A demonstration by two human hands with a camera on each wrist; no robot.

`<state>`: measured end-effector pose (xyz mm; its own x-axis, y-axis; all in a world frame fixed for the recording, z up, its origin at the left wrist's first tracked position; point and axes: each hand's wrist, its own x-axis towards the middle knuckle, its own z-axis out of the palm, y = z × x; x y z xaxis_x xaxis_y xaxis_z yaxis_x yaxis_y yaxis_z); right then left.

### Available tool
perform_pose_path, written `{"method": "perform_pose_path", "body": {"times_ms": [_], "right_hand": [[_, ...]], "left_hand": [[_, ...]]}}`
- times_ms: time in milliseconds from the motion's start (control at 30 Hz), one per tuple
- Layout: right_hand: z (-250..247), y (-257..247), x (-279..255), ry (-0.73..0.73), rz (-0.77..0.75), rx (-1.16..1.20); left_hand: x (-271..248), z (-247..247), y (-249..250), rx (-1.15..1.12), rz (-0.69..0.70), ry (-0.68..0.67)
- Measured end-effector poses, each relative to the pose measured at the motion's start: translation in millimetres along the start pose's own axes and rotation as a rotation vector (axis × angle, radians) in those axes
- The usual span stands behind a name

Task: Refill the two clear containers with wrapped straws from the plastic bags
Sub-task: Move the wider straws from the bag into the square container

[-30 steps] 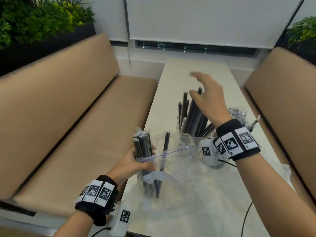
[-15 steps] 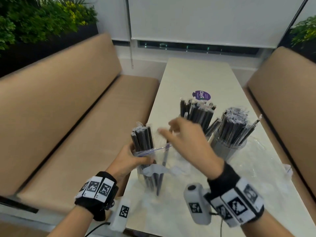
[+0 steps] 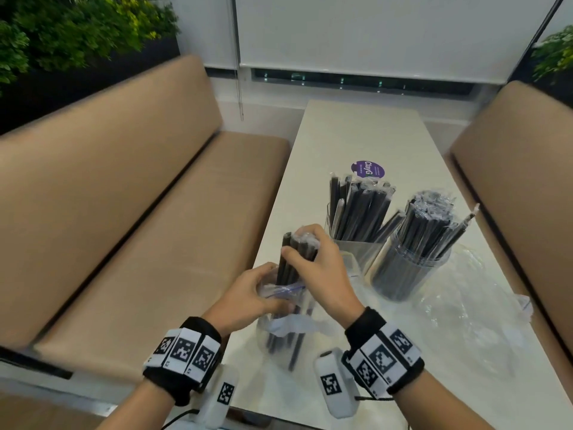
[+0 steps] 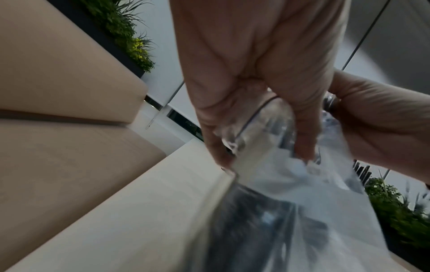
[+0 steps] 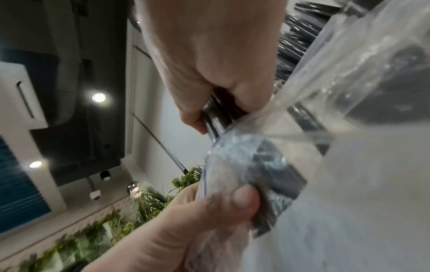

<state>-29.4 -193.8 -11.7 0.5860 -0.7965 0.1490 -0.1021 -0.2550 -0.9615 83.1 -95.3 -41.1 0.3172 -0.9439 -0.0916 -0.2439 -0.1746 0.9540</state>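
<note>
A tan padded seat (image 3: pixel 124 231) with a planter of green leaves (image 3: pixel 77 29) behind it fills the left side, close against the long edge of the white bench (image 3: pixel 356 135). At the near left corner of the bench the left hand (image 3: pixel 248 297) grips the mouth of a clear plastic bag (image 3: pixel 288 333), thumb curled over its blue zip line. The bag stands upright with dark wrapped straws (image 3: pixel 294 259) inside. The right hand (image 3: pixel 322 271) is clenched around the upper ends of a bundle of these straws, which stick out above the bag's mouth (the wrist views show both grips, blurred). Just beyond the hands stands a square clear container (image 3: pixel 356 252) with straws leaning in it, and right beside it a round clear container (image 3: pixel 409 274) packed full. An empty, crumpled plastic bag (image 3: pixel 483 305) lies flat at the right near the bench edge. A purple sticker (image 3: pixel 367 169) lies past the containers, and beyond it the bench top is bare up to the window blind (image 3: pixel 372 32). A second tan seat (image 3: pixel 521 181) borders the right side.
</note>
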Motion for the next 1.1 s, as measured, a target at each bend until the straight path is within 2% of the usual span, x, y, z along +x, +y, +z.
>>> {"method": "perform_pose_path", "body": {"times_ms": [133,200,300,433,600,700,767,900,1000,1100], "right_hand": [[0,1,-6,0.253,-0.235,-0.351],[-1,4,-8,0.327,-0.229,-0.363],[-7,7,-12,0.289,-0.149,-0.257],[-17,4,-20,0.192,-0.123,-0.045],[-37,2,-22,0.031,-0.1,-0.202],[-44,6,-19,0.01,0.035,-0.332],[-46,4,-17,-0.077,0.119,-0.385],[-39,-14,-18,-0.36,0.002,-0.284],[-24,-11,-16,-0.325,-0.079,-0.249],[-1,0,-17,-0.138,-0.075,-0.17]], "left_hand": [[0,5,1,-0.026,0.075,0.21],[0,8,0,-0.061,0.099,0.291],[-2,10,-5,-0.113,0.115,0.322],[-3,10,-15,-0.194,0.092,0.401],[2,1,-20,-0.185,0.063,0.468],[3,-1,-16,-0.232,0.071,0.412],[2,2,-10,-0.229,0.082,0.329],[2,6,-7,-0.136,0.099,0.174],[4,10,0,-0.01,0.14,0.039],[4,17,4,0.072,0.157,-0.06]]}}
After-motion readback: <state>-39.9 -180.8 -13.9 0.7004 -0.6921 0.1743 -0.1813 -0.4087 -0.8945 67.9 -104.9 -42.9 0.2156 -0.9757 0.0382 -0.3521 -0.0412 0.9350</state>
